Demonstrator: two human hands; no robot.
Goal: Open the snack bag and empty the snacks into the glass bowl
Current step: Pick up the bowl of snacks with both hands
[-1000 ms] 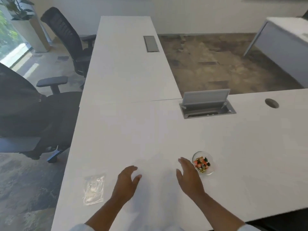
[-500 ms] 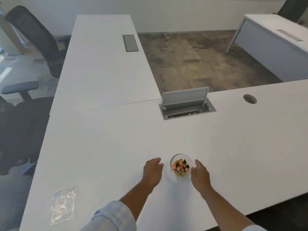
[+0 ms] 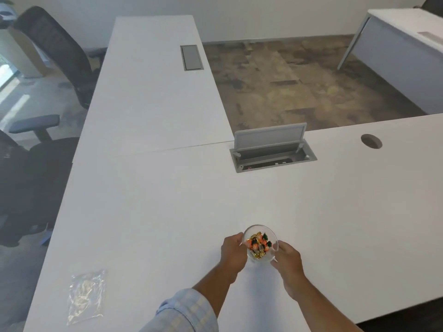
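Note:
A small glass bowl (image 3: 260,230) sits near the front edge of the white desk (image 3: 167,212), holding several wrapped snacks (image 3: 258,244) in orange, gold and dark green. My left hand (image 3: 233,254) cups the bowl's left side and my right hand (image 3: 287,261) cups its right side, both touching the glass. A clear, flattened plastic snack bag (image 3: 86,295) lies far to the left near the desk's front left corner, apart from both hands.
An open grey cable box with its lid raised (image 3: 272,149) is set into the desk behind the bowl. A round cable hole (image 3: 371,141) lies at the right. Black office chairs (image 3: 55,51) stand along the left side. Another desk (image 3: 407,49) stands at the far right.
Both hands moved from the bare desk to the bowl and closed around its two sides. The view shifted, so the bag now appears further left.

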